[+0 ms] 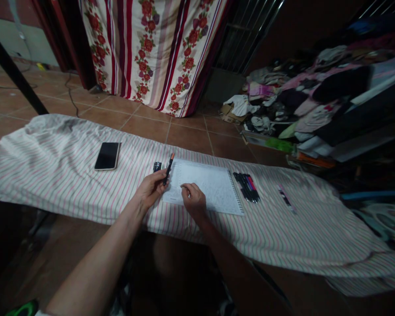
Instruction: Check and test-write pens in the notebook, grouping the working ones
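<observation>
My left hand [151, 188] is closed around a black pen with an orange end [169, 168], held tilted upward at the left edge of a spiral notebook [207, 175]. Over the notebook's lower left part, my right hand [194, 199] is curled with thumb and finger pinched together. Whatever it may hold is too small to make out. The open page is pale, with faint marks. A small black object [157, 166] lies just beyond my left hand. Right of the spiral binding sits a bunch of pens [247, 188], mostly black, with red and purple among them.
A striped cloth [299, 237] covers the table. On its left lies a dark-screened phone [107, 156]; on its right is a slim pink-and-black packet [286, 198]. Beyond are a tiled floor [187, 136], a floral curtain [151, 52] and heaped clothes [303, 92].
</observation>
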`<state>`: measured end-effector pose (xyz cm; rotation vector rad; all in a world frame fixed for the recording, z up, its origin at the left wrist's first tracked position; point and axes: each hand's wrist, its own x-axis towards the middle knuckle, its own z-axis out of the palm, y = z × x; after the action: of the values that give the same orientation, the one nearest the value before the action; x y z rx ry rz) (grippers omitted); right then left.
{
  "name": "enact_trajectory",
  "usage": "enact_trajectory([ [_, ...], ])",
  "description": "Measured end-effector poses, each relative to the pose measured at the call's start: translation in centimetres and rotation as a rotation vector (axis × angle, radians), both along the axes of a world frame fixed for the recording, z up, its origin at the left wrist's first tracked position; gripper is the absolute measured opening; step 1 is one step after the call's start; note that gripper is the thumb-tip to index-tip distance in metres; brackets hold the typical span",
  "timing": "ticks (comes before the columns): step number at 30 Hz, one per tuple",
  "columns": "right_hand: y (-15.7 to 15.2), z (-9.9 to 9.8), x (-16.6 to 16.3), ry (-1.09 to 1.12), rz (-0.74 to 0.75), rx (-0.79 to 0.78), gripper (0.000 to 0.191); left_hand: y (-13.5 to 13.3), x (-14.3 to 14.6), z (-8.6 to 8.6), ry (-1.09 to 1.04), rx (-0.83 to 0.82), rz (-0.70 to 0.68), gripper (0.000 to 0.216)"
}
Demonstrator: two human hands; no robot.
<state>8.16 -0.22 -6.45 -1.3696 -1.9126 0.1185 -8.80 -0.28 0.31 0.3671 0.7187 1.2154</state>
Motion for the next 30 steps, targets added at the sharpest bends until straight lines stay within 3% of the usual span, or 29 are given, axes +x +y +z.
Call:
enact_trajectory([
  [7, 0.0, 0.0, 0.2, 0.021, 0.005, -0.01, 0.02, -0.5, 2.3, -0.2, 0.13, 0.004, -0.015, 0.018],
  [11, 0.1, -0.2, 0.2, 0.0, -0.008, -0.001, 0.021, -1.6, 4.3, -0.7, 0.286, 0.003, -0.038, 0.012],
  [15, 0.0, -0.1, 0.2, -0.008, -0.023, -0.003, 0.021, -2.0, 5.0, -1.1, 0.483, 0.013, 0.024, 0.011],
  [18, 0.0, -0.1, 0.3, 0.006, -0.018, -0.015, 0.021, -1.3, 3.4, -1.5, 0.697, 0.012, 0.123, 0.022],
  [23, 0.0, -0.2, 0.3, 0.02, -0.001, -0.003, 0.021, 0.0, -1.7, -2.4, 1.173, -0.01, 0.27, 0.037],
  [26, 0.1, -0.2, 0.3, 0.013, -0.006, -0.002, 0.021, -0.1, -3.8, -2.5, 1.409, -0.02, 0.256, 0.037],
  [30, 0.0, -0.2, 0.3, 0.001, -0.007, -0.004, 0.022, -0.8, -4.6, -2.3, 1.617, 0.031, 0.156, 0.04],
])
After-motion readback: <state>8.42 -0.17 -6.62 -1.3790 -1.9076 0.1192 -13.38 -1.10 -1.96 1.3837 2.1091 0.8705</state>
